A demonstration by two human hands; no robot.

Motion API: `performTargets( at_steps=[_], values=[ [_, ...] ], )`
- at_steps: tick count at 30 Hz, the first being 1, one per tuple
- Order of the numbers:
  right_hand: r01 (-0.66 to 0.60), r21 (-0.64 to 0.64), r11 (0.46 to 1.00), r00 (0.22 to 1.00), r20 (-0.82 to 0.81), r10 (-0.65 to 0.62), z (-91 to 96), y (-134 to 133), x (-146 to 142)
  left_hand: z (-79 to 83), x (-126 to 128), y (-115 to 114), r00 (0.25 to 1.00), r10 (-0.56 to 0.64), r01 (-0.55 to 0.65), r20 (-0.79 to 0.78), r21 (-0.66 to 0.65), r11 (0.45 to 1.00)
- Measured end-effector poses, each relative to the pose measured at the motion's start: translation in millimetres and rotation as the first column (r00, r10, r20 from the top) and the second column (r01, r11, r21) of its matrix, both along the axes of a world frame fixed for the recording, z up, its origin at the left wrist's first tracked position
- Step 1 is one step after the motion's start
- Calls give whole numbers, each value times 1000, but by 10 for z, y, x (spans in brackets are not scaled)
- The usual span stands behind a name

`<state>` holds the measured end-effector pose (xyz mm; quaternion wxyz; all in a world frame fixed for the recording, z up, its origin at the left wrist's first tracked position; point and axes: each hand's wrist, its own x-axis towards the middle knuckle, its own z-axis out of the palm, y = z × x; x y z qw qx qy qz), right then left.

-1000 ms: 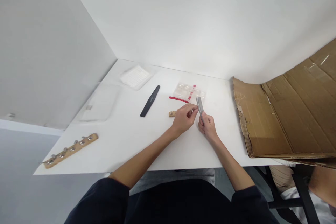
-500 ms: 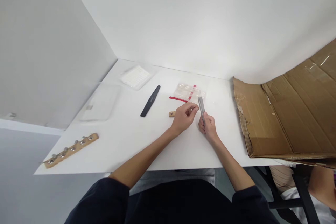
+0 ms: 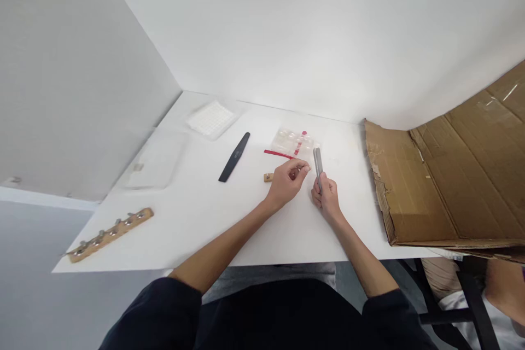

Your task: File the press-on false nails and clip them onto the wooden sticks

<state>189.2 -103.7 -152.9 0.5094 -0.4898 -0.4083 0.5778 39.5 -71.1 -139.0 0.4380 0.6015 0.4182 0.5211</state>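
Observation:
My left hand (image 3: 286, 181) is closed in a pinch, thumb against forefinger, on a tiny pale piece (image 3: 309, 167) that looks like a false nail; the fingers cover most of it. Upright in the fist of my right hand (image 3: 326, 196) stands a slim grey nail file (image 3: 318, 163), its top just right of the pinch and a small gap apart from it. Partly hidden behind my left hand is a wooden strip with metal studs (image 3: 268, 177). Beyond both hands lies a clear plastic pack (image 3: 285, 139) of rounded clear pieces, with red markings and a red strip (image 3: 279, 153).
A black nail file (image 3: 234, 157) lies left of my hands. Farther left are a white gridded sheet in clear plastic (image 3: 211, 119), a clear plastic sleeve (image 3: 158, 161) and a wooden bar with metal clips (image 3: 110, 235). An open cardboard box (image 3: 435, 191) stands at the right.
The nail file in my right hand has shifted slightly right, away from the left fingertips, and stands a bit more upright. My left hand keeps its pinch.

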Motion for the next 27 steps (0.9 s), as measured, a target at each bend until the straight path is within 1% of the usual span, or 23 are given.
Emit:
performTargets(
  at_steps=[3, 6, 11, 18, 21, 23, 25, 27],
  values=[
    [-2, 13, 1000, 1000, -9, 2, -29, -8, 11, -12, 0, 29, 996, -42, 47, 73, -72, 996],
    [-16, 13, 1000, 1000, -8, 16, -42, -13, 15, 5, -3, 47, 992, -63, 74, 109, -98, 992],
    [-34, 20, 999, 999, -2, 34, -26, -14, 8, 38, -8, 62, 987, -107, 118, 124, -92, 989],
    [-46, 23, 999, 999, 14, 46, -42, -6, 16, 29, -9, 82, 981, -147, 158, 127, -79, 984],
    [-53, 22, 998, 998, 17, 53, -43, -7, 14, 36, -15, 64, 987, -137, 142, 81, -61, 988],
    [-63, 19, 998, 998, 23, 62, -33, -8, 9, 45, -23, 43, 996, -94, 94, -1, -16, 995],
    [-73, 17, 997, 997, 33, 73, -22, -7, 8, 53, -31, 20, 994, -33, 41, -102, 75, 996],
    [-88, 16, 996, 995, 49, 87, -18, -1, 11, 63, -36, -4, 982, 25, 9, -185, 182, 983]
  ],
)
